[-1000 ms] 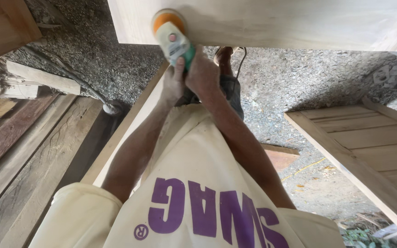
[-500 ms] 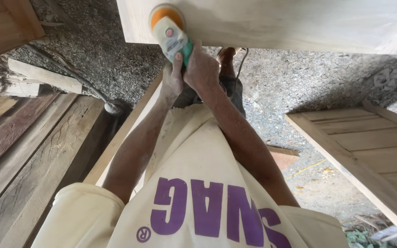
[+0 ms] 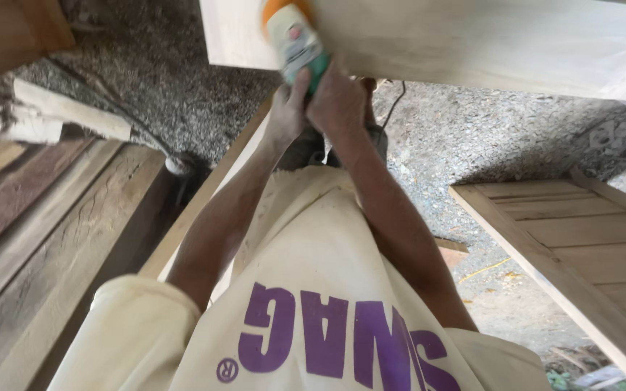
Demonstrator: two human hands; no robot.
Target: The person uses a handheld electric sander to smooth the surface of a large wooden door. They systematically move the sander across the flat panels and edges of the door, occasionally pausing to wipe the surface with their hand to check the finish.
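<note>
against the pale wooden panel (image 3: 472, 43), both left hand (image 3: 288, 108) and right hand (image 3: 338, 98) grip the sander (image 3: 295, 40).

Sander (image 3: 293, 40): white body, orange pad, green grip, red button. Board (image 3: 472, 40): pale wood. T-shirt (image 3: 313, 289): cream w/ purple lettering. Gravel (image 3: 443, 145): grey speckled. Door panel (image 3: 588, 239): light tan.

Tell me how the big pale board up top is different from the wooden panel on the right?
The pale board is smooth and plain, while the wooden panel has a frame with slats across it. The pale board is lighter; the wooden panel is more tan. Both hands, left hand and right hand, press a sander on the pale board; nothing touches the wooden panel. Both are bare wood.
</note>
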